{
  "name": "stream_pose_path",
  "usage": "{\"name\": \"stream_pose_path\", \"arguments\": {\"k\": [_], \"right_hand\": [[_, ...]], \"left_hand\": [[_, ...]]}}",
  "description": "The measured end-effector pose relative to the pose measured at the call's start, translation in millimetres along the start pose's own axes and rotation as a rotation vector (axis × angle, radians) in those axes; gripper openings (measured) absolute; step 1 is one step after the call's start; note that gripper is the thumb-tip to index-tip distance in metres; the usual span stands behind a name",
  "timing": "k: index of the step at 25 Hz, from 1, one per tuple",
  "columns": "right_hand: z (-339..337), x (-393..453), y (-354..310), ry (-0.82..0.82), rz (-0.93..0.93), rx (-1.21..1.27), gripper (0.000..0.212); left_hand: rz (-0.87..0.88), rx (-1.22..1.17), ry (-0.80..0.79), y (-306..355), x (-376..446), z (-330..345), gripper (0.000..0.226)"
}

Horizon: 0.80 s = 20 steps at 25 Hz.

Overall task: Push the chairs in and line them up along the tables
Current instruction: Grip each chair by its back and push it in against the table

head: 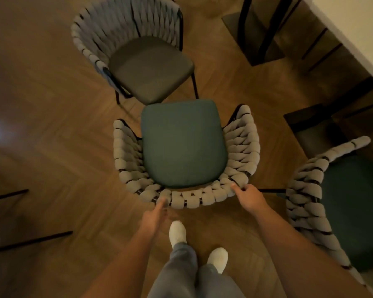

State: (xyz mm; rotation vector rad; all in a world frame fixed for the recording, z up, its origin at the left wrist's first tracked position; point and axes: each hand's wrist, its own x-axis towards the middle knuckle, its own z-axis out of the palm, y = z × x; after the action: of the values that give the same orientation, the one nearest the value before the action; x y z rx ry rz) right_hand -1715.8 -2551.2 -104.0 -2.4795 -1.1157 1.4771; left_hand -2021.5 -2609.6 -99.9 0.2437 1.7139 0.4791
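Green-seat chair (184, 145): woven grey backrest, directly ahead of both hands, on herringbone wood floor (52, 125). Left hand (153, 216): fingers pressed together, tips on backrest rim, left part. Right hand (249, 198): fingers curled over rim, right part, thumb on top. Grey-seat chair (146, 67): beyond fingertips, seat edges near touching. Third chair (323, 203): right of right hand. Table (349, 33): far right, well apart. No readable labels or writing.
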Motion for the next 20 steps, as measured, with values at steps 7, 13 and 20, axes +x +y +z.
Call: {"name": "stream_pose_path", "arguments": {"k": [7, 13, 20], "right_hand": [[33.3, 61.4, -1.9, 0.142, 0.358, 0.521, 0.097], [45.7, 86.2, -8.2, 0.282, 0.519, 0.670, 0.087], [49.5, 74.6, -16.7, 0.364, 0.503, 0.542, 0.074]], "left_hand": [[-0.194, -0.649, 0.012, 35.0, 47.4, -12.8, 0.020], [-0.218, -0.678, 0.017, 36.9, 75.8, -7.9, 0.018], [-0.224, -0.601, 0.095, 35.2, 74.1, -7.2, 0.009]]}}
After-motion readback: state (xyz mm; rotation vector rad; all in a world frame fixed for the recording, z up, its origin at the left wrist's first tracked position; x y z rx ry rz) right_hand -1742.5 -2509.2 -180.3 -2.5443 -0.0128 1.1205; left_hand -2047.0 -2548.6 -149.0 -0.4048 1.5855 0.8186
